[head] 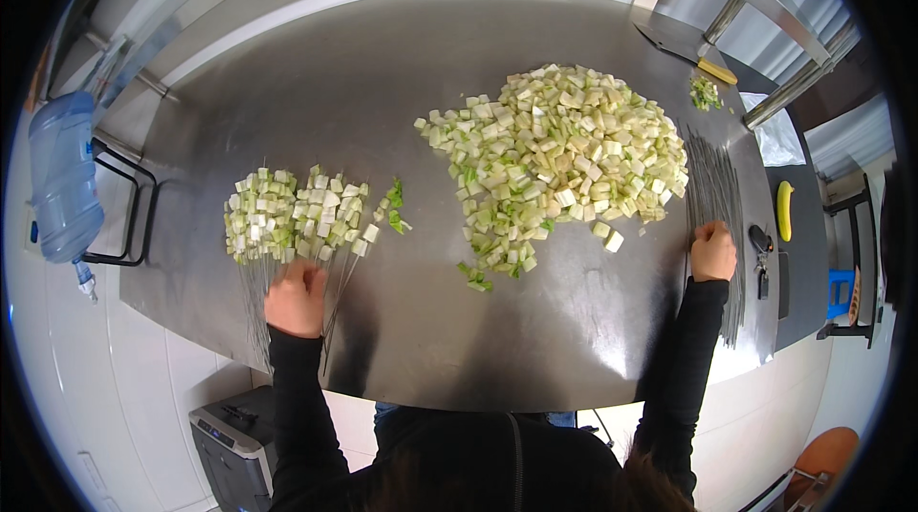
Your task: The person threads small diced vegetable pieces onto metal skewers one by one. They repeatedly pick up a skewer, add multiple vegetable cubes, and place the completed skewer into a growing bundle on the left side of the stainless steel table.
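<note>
My left hand (pixel 295 298) rests with curled fingers over the bare ends of metal skewers (pixel 256 297), just below their loaded part; whether it grips one is hidden. Pale green vegetable cubes (pixel 262 214) are threaded on these skewers, which lie side by side at the left of the steel table. At the right, my right hand (pixel 713 252) is on a bundle of bare metal skewers (pixel 717 182), fingers curled; what lies within them cannot be seen. Between the hands, farther back, is a large heap of loose vegetable cubes (pixel 574 146).
The stainless steel table (pixel 308 67) holds a cleaver with a yellow handle (pixel 717 70), small vegetable scraps (pixel 706 93), green leaves (pixel 396 204) and keys (pixel 762 268). A banana (pixel 785 211) lies on the dark surface at right. Shelf posts (pixel 789 85) stand at the back right.
</note>
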The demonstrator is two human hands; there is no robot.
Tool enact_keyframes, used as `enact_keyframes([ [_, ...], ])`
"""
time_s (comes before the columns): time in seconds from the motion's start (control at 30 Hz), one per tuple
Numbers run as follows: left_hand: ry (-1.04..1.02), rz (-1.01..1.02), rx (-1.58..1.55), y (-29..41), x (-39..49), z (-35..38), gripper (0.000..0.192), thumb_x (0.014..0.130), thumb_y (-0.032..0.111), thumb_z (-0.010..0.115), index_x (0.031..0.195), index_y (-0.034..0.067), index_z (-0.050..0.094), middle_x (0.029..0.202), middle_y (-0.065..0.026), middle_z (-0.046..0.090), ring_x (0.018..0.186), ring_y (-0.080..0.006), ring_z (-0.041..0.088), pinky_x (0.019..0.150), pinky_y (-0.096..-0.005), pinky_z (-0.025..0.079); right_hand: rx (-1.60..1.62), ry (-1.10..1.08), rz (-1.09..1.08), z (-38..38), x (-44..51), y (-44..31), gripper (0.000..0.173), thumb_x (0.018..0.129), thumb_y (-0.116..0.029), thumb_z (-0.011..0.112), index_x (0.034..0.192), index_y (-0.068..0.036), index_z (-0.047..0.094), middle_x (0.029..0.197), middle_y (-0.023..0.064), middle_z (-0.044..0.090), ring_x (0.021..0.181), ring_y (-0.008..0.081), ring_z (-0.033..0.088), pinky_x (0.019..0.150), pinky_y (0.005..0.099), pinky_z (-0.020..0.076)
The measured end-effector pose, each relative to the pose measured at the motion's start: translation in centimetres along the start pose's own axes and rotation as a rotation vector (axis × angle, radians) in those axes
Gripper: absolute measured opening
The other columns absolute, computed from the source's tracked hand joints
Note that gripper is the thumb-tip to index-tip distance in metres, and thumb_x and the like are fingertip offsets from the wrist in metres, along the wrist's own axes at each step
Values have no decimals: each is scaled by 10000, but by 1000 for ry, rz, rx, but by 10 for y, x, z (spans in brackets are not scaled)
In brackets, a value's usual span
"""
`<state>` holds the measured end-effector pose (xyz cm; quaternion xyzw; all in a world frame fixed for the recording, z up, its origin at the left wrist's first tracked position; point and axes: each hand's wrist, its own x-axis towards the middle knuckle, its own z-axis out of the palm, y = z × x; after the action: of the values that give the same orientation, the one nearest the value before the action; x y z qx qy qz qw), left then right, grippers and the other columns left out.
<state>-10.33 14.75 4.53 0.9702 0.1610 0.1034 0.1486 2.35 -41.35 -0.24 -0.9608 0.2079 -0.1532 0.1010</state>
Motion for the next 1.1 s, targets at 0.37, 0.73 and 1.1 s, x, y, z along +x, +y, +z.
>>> enact_keyframes([
  [0.37,-38,354,-516,124,51,101,195,851,30,699,1041,55,667,894,-84,636,764,-212,652,653,-313,538,558,-86,-472,-19,-91,-125,223,851,50,585,1039,-71,598,813,135,664,713,358,661,617,427,529],
  [0.73,-172,169,-808,129,48,116,142,874,46,688,1005,53,635,941,-71,643,873,-185,640,761,-330,544,622,-117,-713,-15,-118,-152,330,776,60,633,1054,-102,708,778,67,550,702,266,602,591,372,498],
  [1.1,-862,-228,-1980,143,23,113,358,1026,131,541,1368,23,536,1027,-39,621,925,-106,613,868,-260,530,675,-87,-721,-18,-117,-149,335,737,81,645,1033,-59,713,756,76,568,686,266,593,602,349,501],
])
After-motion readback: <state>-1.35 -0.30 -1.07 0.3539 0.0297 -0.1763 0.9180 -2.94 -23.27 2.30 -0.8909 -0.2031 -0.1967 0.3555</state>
